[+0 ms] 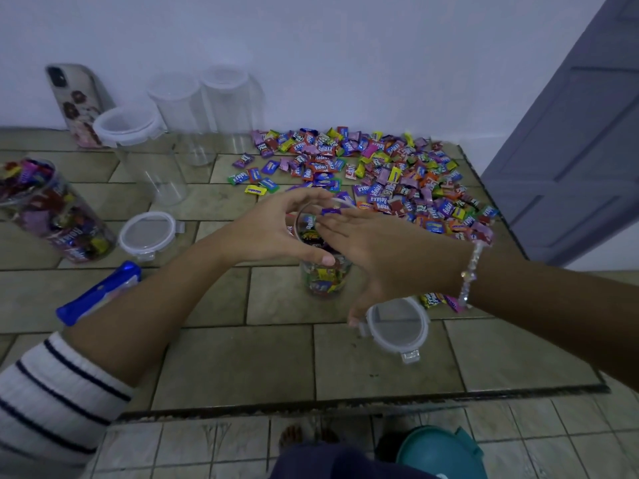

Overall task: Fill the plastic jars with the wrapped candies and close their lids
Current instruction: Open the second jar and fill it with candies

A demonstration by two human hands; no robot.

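A clear plastic jar (325,280), open and partly filled with wrapped candies, stands in the middle of the tiled table. My left hand (273,229) grips it near the rim, thumb on the near side and fingers curved round the far side. My right hand (370,250) lies flat over the jar's mouth with straight fingers. A purple candy (330,211) sits at its fingertips above the opening. The big pile of wrapped candies (387,174) spreads over the table's far right. One loose lid (397,326) lies just below my right hand.
A full, lidless jar (52,212) stands at the left, with a second lid (148,233) beside it. Three empty lidded jars (179,112) line the back wall near a propped phone (74,98). A blue packet (100,292) lies by my left forearm. A door (570,150) stands at the right.
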